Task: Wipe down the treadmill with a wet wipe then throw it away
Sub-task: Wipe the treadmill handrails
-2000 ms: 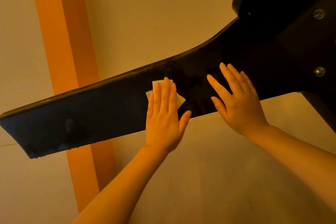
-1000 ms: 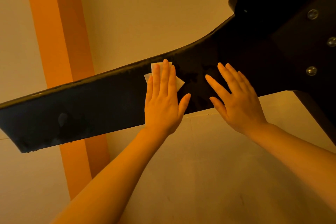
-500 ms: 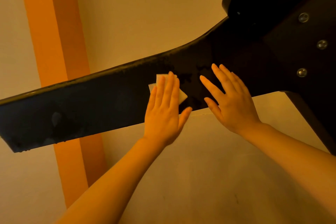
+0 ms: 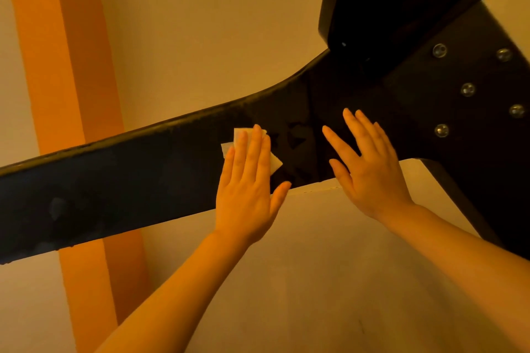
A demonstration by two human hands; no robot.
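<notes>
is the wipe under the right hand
No, the wet wipe lies under the flat fingers of the left hand on the black treadmill bar; the right hand rests bare on it.

No text, label, brand, number or sign can be read anywhere in the view; the dark treadmill frame (image 4: 114,180) and the white wet wipe (image 4: 275,162) carry no legible markings.

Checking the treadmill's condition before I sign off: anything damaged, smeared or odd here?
No damage shows. Pale smudges mark the black treadmill arm left of the wet wipe under the left hand, unwiped.
</notes>
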